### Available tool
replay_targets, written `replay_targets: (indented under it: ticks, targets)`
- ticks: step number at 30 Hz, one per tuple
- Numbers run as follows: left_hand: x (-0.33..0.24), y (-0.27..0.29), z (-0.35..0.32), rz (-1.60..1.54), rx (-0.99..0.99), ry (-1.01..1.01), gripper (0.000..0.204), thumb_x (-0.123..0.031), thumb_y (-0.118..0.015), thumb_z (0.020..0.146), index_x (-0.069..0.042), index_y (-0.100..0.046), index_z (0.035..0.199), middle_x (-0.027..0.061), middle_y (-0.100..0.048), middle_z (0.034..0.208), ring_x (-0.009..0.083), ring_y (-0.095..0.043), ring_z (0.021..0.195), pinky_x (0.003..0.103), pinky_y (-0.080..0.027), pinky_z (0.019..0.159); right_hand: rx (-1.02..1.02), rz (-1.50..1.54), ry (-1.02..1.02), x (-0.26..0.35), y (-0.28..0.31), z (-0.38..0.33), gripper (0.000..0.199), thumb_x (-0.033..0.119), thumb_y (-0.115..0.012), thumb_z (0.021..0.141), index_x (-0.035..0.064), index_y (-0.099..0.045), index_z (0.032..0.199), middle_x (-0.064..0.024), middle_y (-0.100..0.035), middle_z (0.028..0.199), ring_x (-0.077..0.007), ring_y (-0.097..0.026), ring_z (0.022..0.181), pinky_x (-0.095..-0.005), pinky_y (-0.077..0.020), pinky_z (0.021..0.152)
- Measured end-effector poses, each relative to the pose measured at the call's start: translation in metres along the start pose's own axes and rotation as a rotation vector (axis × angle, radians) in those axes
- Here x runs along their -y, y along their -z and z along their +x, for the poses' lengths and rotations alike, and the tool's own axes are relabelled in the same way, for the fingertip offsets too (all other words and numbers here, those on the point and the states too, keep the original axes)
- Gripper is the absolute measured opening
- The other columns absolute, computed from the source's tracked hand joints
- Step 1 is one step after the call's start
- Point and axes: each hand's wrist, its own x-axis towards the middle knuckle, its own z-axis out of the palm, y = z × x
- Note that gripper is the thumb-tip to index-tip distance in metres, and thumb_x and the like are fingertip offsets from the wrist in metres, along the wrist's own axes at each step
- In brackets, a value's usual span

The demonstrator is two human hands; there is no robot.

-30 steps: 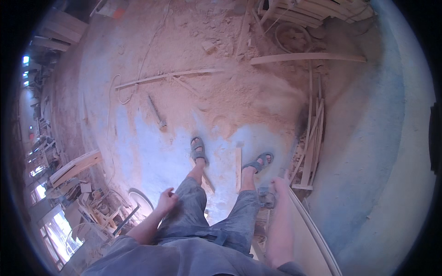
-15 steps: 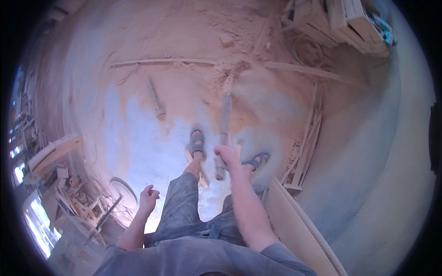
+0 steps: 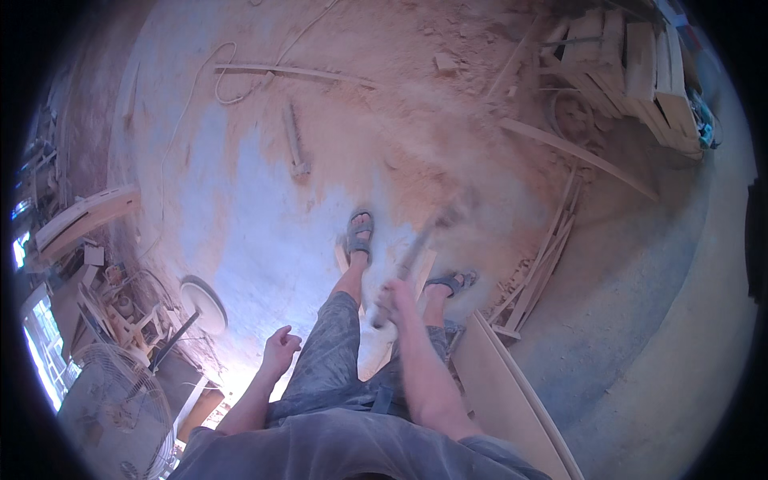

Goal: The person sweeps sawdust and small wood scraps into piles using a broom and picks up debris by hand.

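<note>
My right hand (image 3: pixel 392 301) is closed round a long grey stick-like tool (image 3: pixel 414 254), held low in front of my legs. Its far end is dark and smeared by motion, over the dusty floor (image 3: pixel 376 144), so its exact kind is unclear. The short near end sticks out below my fist. My left hand (image 3: pixel 282 350) hangs beside my left thigh, fingers loosely curled and partly apart, with nothing in it. Both sandalled feet stand apart on the floor, with the tool between and beyond them.
Wooden strips (image 3: pixel 538 264) lie at the right, near a pale board (image 3: pixel 512 392). Wooden crates (image 3: pixel 632 72) stand far right. A bar-like piece (image 3: pixel 294 144), a cord (image 3: pixel 192 88) and a long batten (image 3: pixel 304 72) lie ahead. At left are a round disc (image 3: pixel 204 306) and a fan (image 3: pixel 120 408).
The tool's far end has swung right and its near end has shifted left and lower. The dust burst seen ahead of it is no longer distinct. My view has turned left.
</note>
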Motion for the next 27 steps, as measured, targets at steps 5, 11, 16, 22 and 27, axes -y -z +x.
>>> replay_targets:
  ticks: [5,11,16,22,27]
  targets:
    - [0.026,0.016,0.012,-0.039,-0.012,-0.050,0.059,-0.014,-0.064,0.089,0.012,-0.046,0.138,0.0136,-0.072,0.095,0.0180,-0.070,0.082,0.030,-0.054,0.079,0.274,0.215,0.032,0.055,-0.124,-0.015,0.052,0.001,-0.057,0.077,0.0185,-0.043,0.124,-0.0114,-0.055,0.085,-0.0218,-0.056,0.057,-0.0370,-0.0502,0.047]
    - [0.010,0.024,0.020,-0.174,-0.086,-0.063,0.060,-0.016,-0.064,0.088,0.014,-0.046,0.137,0.0123,-0.071,0.089,0.0167,-0.068,0.079,0.029,-0.053,0.074,0.484,0.078,0.035,0.068,-0.100,-0.031,0.067,-0.002,-0.055,0.077,0.0204,-0.035,0.136,-0.0111,-0.053,0.079,-0.0211,-0.055,0.052,-0.0365,-0.0468,0.043]
    - [0.003,0.015,0.008,-0.300,-0.083,-0.043,0.059,-0.015,-0.061,0.089,0.014,-0.045,0.138,0.0133,-0.072,0.093,0.0173,-0.069,0.082,0.030,-0.053,0.078,0.326,-0.182,0.008,0.032,-0.015,-0.106,0.096,-0.004,-0.053,0.077,0.0280,-0.012,0.158,-0.0127,-0.056,0.079,-0.0223,-0.057,0.053,-0.0376,-0.0472,0.043]
    - [0.036,-0.014,0.011,-0.247,-0.018,-0.031,0.059,-0.016,-0.060,0.090,0.014,-0.044,0.139,0.0133,-0.072,0.093,0.0173,-0.068,0.083,0.030,-0.052,0.078,0.133,-0.015,-0.063,0.045,0.008,-0.031,0.018,0.014,-0.055,0.084,0.0018,-0.052,0.097,-0.0109,-0.053,0.066,-0.0248,-0.055,0.053,-0.0372,-0.0485,0.048]
    - [0.066,-0.001,-0.002,-0.249,-0.057,0.065,0.062,-0.015,-0.061,0.091,0.013,-0.041,0.142,0.0148,-0.071,0.098,0.0168,-0.067,0.080,0.029,-0.051,0.073,0.514,0.080,-0.059,0.118,-0.189,-0.007,0.014,0.017,-0.058,0.084,0.0062,-0.052,0.076,-0.0083,-0.052,0.062,-0.0224,-0.056,0.053,-0.0339,-0.0494,0.046]
